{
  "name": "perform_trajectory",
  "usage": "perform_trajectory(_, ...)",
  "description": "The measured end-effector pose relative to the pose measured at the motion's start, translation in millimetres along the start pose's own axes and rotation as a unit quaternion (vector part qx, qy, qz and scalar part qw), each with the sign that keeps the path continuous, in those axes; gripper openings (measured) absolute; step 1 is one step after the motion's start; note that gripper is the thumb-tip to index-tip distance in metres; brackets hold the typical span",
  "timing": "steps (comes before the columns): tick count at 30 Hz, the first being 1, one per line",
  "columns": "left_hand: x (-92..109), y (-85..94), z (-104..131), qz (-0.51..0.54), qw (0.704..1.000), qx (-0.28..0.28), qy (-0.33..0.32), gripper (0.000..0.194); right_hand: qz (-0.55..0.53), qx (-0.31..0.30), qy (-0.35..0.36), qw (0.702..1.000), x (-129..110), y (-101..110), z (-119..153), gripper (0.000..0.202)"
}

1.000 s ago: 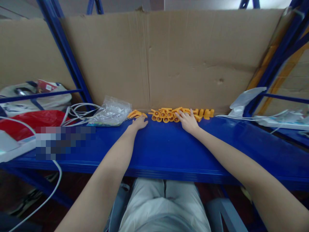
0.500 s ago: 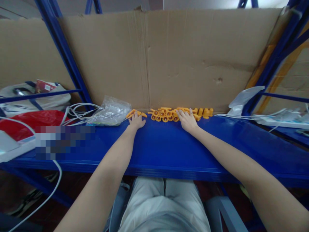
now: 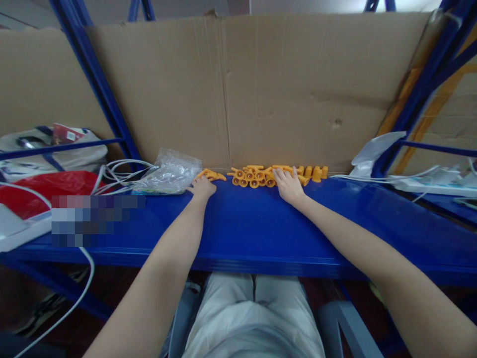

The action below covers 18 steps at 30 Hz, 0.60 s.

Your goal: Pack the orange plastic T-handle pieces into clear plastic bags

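A heap of small orange plastic parts (image 3: 257, 176) lies at the back of the blue shelf (image 3: 261, 228), against the cardboard sheet. My right hand (image 3: 287, 185) rests flat on the shelf with its fingers spread, the fingertips touching the right part of the heap. A few more orange parts (image 3: 211, 174) lie apart to the left. My left hand (image 3: 201, 187) sits just in front of them, fingers loosely apart, touching or almost touching them. Neither hand visibly holds anything.
A crumpled clear plastic bag (image 3: 170, 172) and coiled white cables (image 3: 119, 174) lie left of my left hand. A red item (image 3: 44, 186) sits at far left. White bags and a cable (image 3: 376, 154) lie at right. Cardboard (image 3: 290, 89) walls the back.
My left hand has slid a little to the left and back from the small group of orange parts. My right hand has stayed at the heap.
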<state>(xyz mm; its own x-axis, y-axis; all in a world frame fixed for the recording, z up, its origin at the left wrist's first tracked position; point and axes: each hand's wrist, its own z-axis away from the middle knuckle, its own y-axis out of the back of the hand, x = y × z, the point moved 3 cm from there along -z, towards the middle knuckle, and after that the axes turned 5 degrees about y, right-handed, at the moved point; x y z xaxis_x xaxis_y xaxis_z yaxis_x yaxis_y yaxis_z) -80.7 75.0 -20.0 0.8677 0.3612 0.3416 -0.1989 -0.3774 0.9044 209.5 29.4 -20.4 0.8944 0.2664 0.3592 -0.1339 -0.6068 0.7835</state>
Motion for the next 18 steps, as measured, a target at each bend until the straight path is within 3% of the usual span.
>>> perform_trajectory(5, 0.2, -0.8, -1.7, 0.0, 1.0, -0.012, -0.011, 0.054, -0.002, 0.017, 0.003, 1.0, 1.4, -2.8, -0.8, 0.063)
perform_trajectory(12, 7.2, 10.0, 4.7, 0.006, 0.999, -0.008, -0.051, 0.039, -0.002, -0.008, -0.015, 1.0, -0.1, 1.4, -0.1, 0.061)
perform_trajectory(18, 17.3, 23.3, 13.7, 0.014, 0.994, 0.042, -0.099, 0.035, -0.046, 0.005, -0.053, 0.998, 2.3, 0.4, 1.1, 0.058)
